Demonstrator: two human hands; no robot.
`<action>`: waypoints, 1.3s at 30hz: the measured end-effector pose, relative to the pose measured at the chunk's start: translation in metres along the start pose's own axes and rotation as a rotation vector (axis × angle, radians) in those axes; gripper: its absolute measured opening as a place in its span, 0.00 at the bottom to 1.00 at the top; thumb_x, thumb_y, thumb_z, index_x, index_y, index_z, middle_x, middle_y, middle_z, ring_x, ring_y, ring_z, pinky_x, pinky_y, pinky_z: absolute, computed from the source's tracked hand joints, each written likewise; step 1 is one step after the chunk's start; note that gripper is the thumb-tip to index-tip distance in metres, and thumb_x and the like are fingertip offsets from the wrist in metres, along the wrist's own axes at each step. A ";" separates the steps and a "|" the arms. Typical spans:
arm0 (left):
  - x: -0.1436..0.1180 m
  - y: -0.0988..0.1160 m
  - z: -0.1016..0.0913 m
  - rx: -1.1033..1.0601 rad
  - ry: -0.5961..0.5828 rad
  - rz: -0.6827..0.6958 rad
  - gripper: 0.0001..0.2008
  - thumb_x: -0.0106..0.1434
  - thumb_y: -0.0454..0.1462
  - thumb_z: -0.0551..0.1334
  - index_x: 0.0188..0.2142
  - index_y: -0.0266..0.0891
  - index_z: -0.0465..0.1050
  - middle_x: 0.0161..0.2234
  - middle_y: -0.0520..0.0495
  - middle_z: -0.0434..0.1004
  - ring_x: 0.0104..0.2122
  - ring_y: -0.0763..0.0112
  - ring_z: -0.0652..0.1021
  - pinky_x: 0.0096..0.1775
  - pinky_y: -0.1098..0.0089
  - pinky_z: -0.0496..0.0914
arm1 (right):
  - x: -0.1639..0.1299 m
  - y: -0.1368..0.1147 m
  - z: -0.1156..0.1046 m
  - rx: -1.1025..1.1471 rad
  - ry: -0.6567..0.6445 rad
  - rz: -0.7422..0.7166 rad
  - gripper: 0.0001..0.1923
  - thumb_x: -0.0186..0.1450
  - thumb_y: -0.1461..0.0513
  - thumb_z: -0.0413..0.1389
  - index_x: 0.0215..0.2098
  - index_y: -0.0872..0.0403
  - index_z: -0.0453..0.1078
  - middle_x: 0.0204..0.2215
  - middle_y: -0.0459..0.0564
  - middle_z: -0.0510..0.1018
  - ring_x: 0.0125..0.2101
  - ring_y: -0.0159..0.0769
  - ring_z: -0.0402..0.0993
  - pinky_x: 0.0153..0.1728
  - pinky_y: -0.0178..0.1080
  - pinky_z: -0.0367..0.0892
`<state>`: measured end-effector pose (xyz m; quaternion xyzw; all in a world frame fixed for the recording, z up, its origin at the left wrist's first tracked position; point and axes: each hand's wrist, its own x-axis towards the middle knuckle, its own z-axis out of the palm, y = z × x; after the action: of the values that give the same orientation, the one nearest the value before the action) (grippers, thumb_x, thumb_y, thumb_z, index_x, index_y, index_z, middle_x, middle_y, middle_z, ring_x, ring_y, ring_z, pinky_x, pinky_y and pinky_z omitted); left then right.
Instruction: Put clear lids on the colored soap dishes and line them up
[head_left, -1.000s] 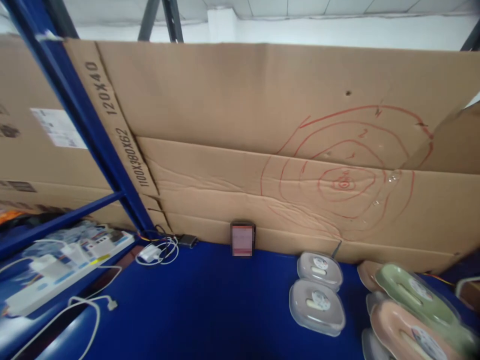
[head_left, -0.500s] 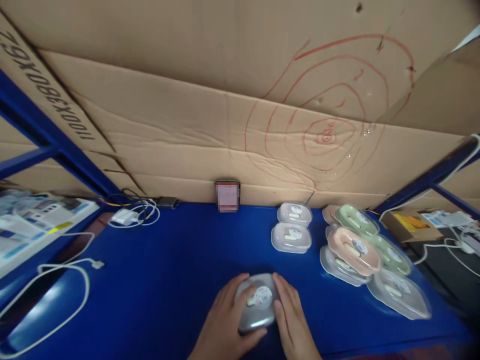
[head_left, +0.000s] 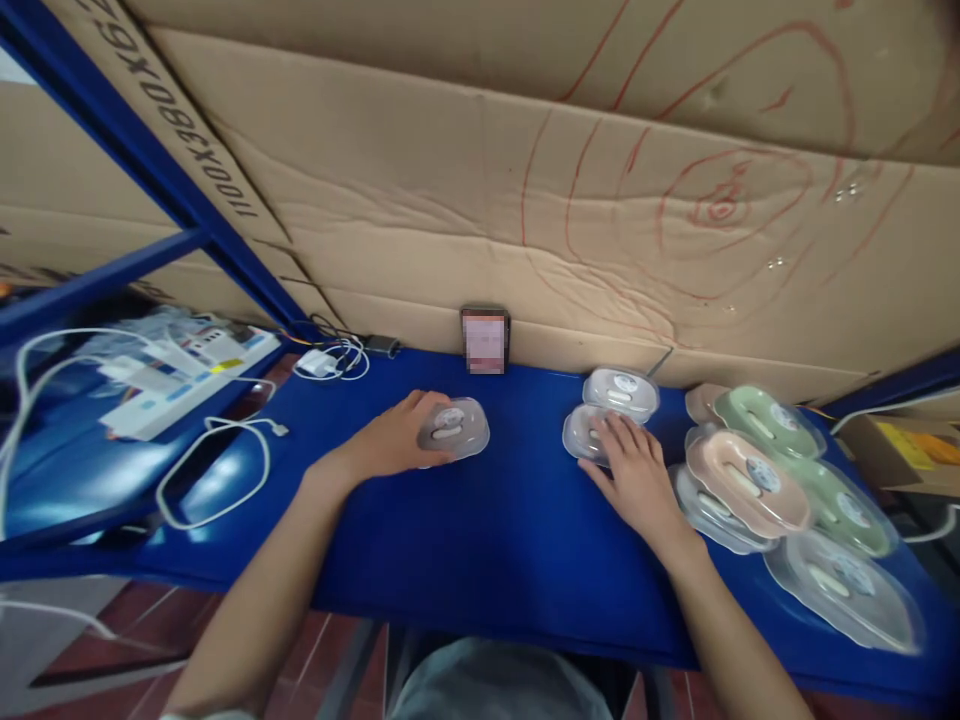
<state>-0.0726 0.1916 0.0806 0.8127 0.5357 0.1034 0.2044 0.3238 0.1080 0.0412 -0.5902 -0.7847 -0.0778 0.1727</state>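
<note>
Left hand (head_left: 394,437) grips a grey case (head_left: 454,430) mid-counter (head_left: 465,540). Right hand (head_left: 634,470) lies open on a clear case (head_left: 589,435) (far edge). Best lift level, one case each.

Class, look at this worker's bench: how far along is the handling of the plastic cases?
Looks done: nothing clearly. In hand: the left hand rests on one grey case set apart on the blue table; the right hand lies on the nearer of two clear cases. Left: a heap of pink, green and clear cases lies untouched at right.
</note>
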 end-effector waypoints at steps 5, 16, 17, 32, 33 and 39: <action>0.011 -0.020 0.007 -0.148 0.045 -0.018 0.39 0.63 0.63 0.67 0.65 0.44 0.67 0.61 0.42 0.74 0.58 0.51 0.77 0.61 0.54 0.70 | -0.006 -0.009 -0.004 0.108 -0.068 -0.228 0.25 0.78 0.53 0.54 0.72 0.45 0.65 0.69 0.55 0.72 0.68 0.51 0.67 0.62 0.54 0.64; 0.000 -0.019 0.023 0.144 0.358 0.035 0.26 0.77 0.52 0.57 0.63 0.38 0.72 0.65 0.32 0.71 0.65 0.43 0.72 0.64 0.44 0.67 | 0.007 -0.018 0.005 0.170 0.068 -0.153 0.20 0.76 0.52 0.58 0.64 0.44 0.75 0.60 0.53 0.81 0.60 0.49 0.76 0.57 0.50 0.66; -0.003 -0.010 0.023 0.164 0.348 0.098 0.23 0.77 0.51 0.57 0.60 0.38 0.75 0.60 0.34 0.75 0.61 0.46 0.75 0.62 0.47 0.70 | 0.006 -0.019 0.006 0.159 0.067 -0.162 0.19 0.76 0.52 0.59 0.63 0.44 0.75 0.60 0.52 0.81 0.59 0.49 0.76 0.57 0.50 0.66; -0.019 0.029 0.038 0.207 0.070 0.290 0.16 0.74 0.44 0.66 0.57 0.39 0.77 0.56 0.38 0.78 0.57 0.48 0.79 0.59 0.49 0.72 | 0.013 -0.026 -0.005 0.065 0.038 -0.198 0.16 0.77 0.57 0.57 0.60 0.50 0.75 0.50 0.54 0.85 0.49 0.44 0.80 0.51 0.45 0.67; -0.020 0.028 0.038 0.224 0.061 0.286 0.17 0.73 0.43 0.67 0.57 0.39 0.77 0.57 0.38 0.78 0.57 0.48 0.79 0.59 0.49 0.73 | 0.011 -0.030 -0.004 0.050 -0.008 -0.222 0.18 0.77 0.56 0.58 0.62 0.51 0.74 0.51 0.55 0.85 0.50 0.45 0.80 0.51 0.45 0.68; -0.021 0.022 0.038 0.216 0.128 0.376 0.14 0.75 0.39 0.64 0.57 0.37 0.76 0.53 0.39 0.83 0.52 0.51 0.83 0.54 0.51 0.77 | 0.009 -0.035 0.002 0.089 -0.098 -0.291 0.21 0.77 0.56 0.58 0.65 0.54 0.71 0.53 0.55 0.85 0.52 0.46 0.80 0.54 0.47 0.67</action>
<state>-0.0482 0.1564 0.0574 0.9073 0.3945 0.1330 0.0589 0.2877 0.1063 0.0454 -0.4653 -0.8720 -0.0381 0.1470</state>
